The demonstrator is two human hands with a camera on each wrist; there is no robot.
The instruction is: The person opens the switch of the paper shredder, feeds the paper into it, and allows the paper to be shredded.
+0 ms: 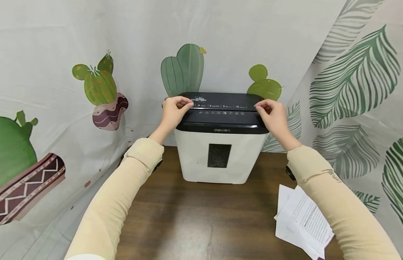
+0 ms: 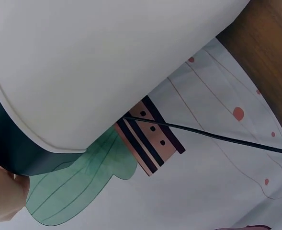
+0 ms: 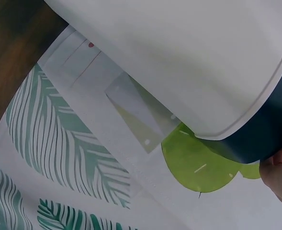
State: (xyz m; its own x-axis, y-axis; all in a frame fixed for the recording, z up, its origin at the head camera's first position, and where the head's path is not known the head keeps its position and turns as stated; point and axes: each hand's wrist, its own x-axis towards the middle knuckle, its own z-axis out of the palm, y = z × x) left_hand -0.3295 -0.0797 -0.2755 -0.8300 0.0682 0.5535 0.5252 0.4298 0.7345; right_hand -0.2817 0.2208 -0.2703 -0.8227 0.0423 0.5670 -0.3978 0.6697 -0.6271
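Head view shows one paper shredder [image 1: 221,139], white-bodied with a black top [image 1: 221,121], standing upright toward the back of a brown wooden table [image 1: 188,220], in front of a printed cloth backdrop [image 1: 136,43]. Two hands reach to it, one at each end of the top. The left hand [image 1: 175,110] and the right hand [image 1: 273,113] both have bent fingers with thumb and fingertips close together, a narrow grip near a thin seam [image 1: 222,110] that is probably the feed slot. No sheet shows between them; whether either hand pinches something thin or only touches the top cannot be told.

Judging progress, the shredder is set in place with its top seated on the body, so that much looks done. Printed sheets [image 1: 302,220] lie overlapping at the table's right side, well apart from the shredder, and look whole, so they seem left to deal with. The front window [image 1: 219,156] is dark; its contents cannot be made out.

Counted: one shredder, one window, two hands, at least two sheets, four cactus prints [image 1: 188,68] in the head view, and one thin black cable [image 2: 236,141] in the left wrist view.
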